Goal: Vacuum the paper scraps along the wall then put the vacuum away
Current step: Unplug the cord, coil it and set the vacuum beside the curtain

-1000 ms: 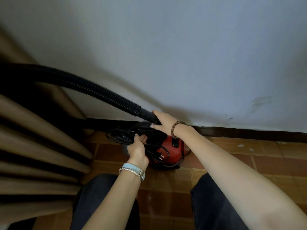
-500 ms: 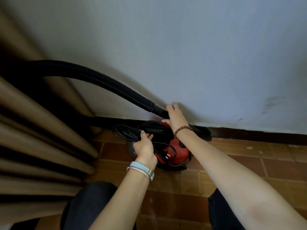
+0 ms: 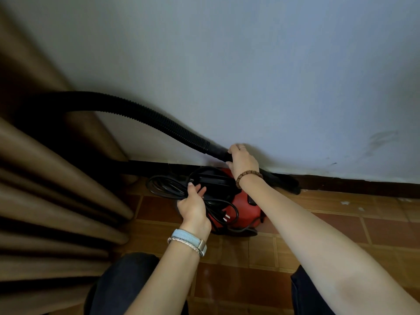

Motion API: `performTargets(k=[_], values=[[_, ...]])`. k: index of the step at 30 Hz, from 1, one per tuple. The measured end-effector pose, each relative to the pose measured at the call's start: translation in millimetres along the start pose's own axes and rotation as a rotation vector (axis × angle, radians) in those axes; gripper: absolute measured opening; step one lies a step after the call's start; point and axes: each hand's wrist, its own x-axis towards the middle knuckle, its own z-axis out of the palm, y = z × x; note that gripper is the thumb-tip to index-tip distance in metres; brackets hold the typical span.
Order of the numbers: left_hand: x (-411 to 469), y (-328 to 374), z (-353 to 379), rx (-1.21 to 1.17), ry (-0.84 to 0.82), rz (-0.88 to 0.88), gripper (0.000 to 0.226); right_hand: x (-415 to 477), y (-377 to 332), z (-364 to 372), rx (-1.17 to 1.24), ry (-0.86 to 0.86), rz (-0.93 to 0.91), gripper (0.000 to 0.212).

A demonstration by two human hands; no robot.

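Both hands on the small red canister vacuum cleaner (image 3: pixel 246 208), which sits on the floor against the wall.

I see the vacuum on the brown tiled floor (image 3: pixel 318 226), touching the dark skirting board (image 3: pixel 352 183) under the pale grey wall (image 3: pixel 272 76), just beside the folds of a brown curtain (image 3: pixel 45 189). My right hand (image 3: pixel 243 160) is curled round the smooth black end of the ribbed black hose (image 3: pixel 141 112), which arcs up to the left and passes in front of the curtain. My left hand (image 3: pixel 193 205) grips the looped black power cord (image 3: pixel 166 187) gathered over the vacuum's black top, fingers closed on the strands; the plug (image 3: pixel 226 218) hangs against the red body. A dark nozzle (image 3: pixel 284 181) lies along the skirting behind my right wrist. A few white paper scraps (image 3: pixel 345 203) lie on the tiles further right, well apart from the vacuum.
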Motion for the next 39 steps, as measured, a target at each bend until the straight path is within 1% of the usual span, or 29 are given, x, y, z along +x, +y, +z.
performTargets(k=[2,6,8,10,13,16,19,22,24,26,27,28,29,32,33,35,37,38,39], values=[[0.3,0.7,2.1,0.001,0.021,0.007,0.017,-4.5,5.4,-3.6,-0.02,0.002,0.012,0.036],[-2.1,-0.9,8.2,0.056,0.007,0.006,0.035,-14.5,14.5,-6.5,-0.029,-0.012,0.018,0.043],[-4.3,-2.7,10.7,0.065,-0.004,0.0,0.038,-17.9,17.0,-8.1,-0.03,-0.023,0.012,0.046],[-6.8,-4.4,13.0,0.088,-0.011,-0.003,0.036,-20.0,19.1,-10.8,-0.028,-0.03,0.01,0.049],[-10.4,-8.1,16.6,0.073,-0.022,-0.002,0.023,-21.2,21.0,-15.2,-0.028,-0.055,0.013,0.052],[-16.1,-10.8,20.1,0.064,-0.042,-0.009,0.024,-22.2,25.4,-20.5,0.004,-0.092,0.002,0.053],[-21.4,-14.7,22.9,0.064,-0.08,-0.015,0.02,-24.4,30.1,-27.7,0.036,-0.118,-0.008,0.052],[-26.2,-19.3,25.2,0.109,-0.084,-0.003,0.031,-28.2,36.8,-34.4,0.085,-0.122,-0.014,0.048],[-30.9,-21.2,26.4,0.177,-0.1,0.009,0.023,-31.1,44.3,-40.1,0.179,-0.115,-0.003,0.036],[-34.6,-26.7,28.7,0.264,-0.141,0.037,0.026,-35.6,50.7,-52.7,0.413,-0.096,0.055,0.015],[-36.3,-31.2,29.8,0.316,-0.181,0.06,0.028,-39.0,53.3,-60.2,0.547,-0.104,0.101,0.01],[-38.9,-36.5,31.6,0.387,-0.223,0.09,0.027,-42.7,56.1,-67.9,0.644,-0.137,0.136,0.013],[-40.8,-43.2,33.3,0.462,-0.266,0.128,0.026,-47.0,59.4,-75.3,0.701,-0.205,0.152,0.019],[-46.5,-59.7,44.4,0.672,-0.436,0.207,0.026,-57.2,74.2,-86.1,0.794,-0.485,0.165,0.037],[-45.0,-66.2,50.6,0.732,-0.504,0.228,0.026,-59.9,79.6,-86.3,0.831,-0.547,0.188,0.044],[-43.7,-79.1,67.3,0.855,-0.608,0.235,0.035,-63.7,92.8,-83.1,0.939,-0.6,0.281,0.056],[-34.5,-96.3,82.5,0.983,-0.642,0.26,0.051,-66.4,107.3,-79.9,1.047,-0.596,0.375,0.066],[-32.7,-101.9,89.6,1.023,-0.665,0.268,0.054,-67.4,115.5,-78.3,1.09,-0.595,0.404,0.069],[-30.4,-107.9,96.0,1.053,-0.679,0.258,0.051,-68.7,123.7,-77.8,1.118,-0.597,0.421,0.069]])
